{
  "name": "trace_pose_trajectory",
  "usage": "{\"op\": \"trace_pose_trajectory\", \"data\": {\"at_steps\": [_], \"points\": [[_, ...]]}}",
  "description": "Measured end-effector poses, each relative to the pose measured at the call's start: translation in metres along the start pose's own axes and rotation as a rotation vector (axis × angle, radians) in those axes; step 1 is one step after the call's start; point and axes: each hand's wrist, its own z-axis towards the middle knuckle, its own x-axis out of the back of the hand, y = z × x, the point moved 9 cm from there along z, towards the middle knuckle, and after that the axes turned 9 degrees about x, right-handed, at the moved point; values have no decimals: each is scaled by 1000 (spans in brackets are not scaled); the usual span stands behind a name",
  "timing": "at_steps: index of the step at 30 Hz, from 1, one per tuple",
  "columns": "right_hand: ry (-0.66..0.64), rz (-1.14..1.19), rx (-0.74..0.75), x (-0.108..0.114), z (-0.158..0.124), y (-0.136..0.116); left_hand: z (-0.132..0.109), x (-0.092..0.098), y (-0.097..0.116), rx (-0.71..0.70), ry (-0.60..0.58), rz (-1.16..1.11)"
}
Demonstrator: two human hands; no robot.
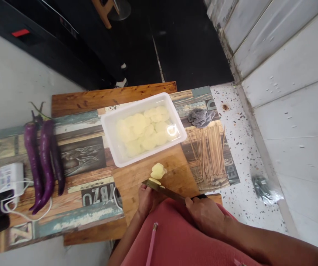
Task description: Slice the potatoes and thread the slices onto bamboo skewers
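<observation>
Can see only the black end of the knife handle past the closed right hand, nothing of the part inside the grip. Cannot tell what the curled left hand presses behind the blade. Cannot read the print on the white box. Cannot make out the contents of the blurred bag. Lose 1 wooden leg at the top edge.
</observation>
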Motion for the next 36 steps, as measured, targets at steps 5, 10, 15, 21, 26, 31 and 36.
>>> {"op": "trace_pose_trajectory", "data": {"at_steps": [5,10,15,21,26,31,36], "points": [[-2,5,17,-3,5,0,3,2,-2,-10,6,21],[22,-10,60,-12,14,-1,13,6,-16,23,-26,-10],[54,-6,75,-11,22,0,15,5,-20,38,-55,-41],[72,-23,67,-15,42,2,14,0,-17,-4,-113,17],[103,-28,49,-24,67,6,11,-6,-13,-47,-162,36],[169,-62,58,-15,64,5,9,-9,-11,-69,-181,21],[208,-69,72,-1,36,0,11,-5,-14,-65,-156,-1]]}}
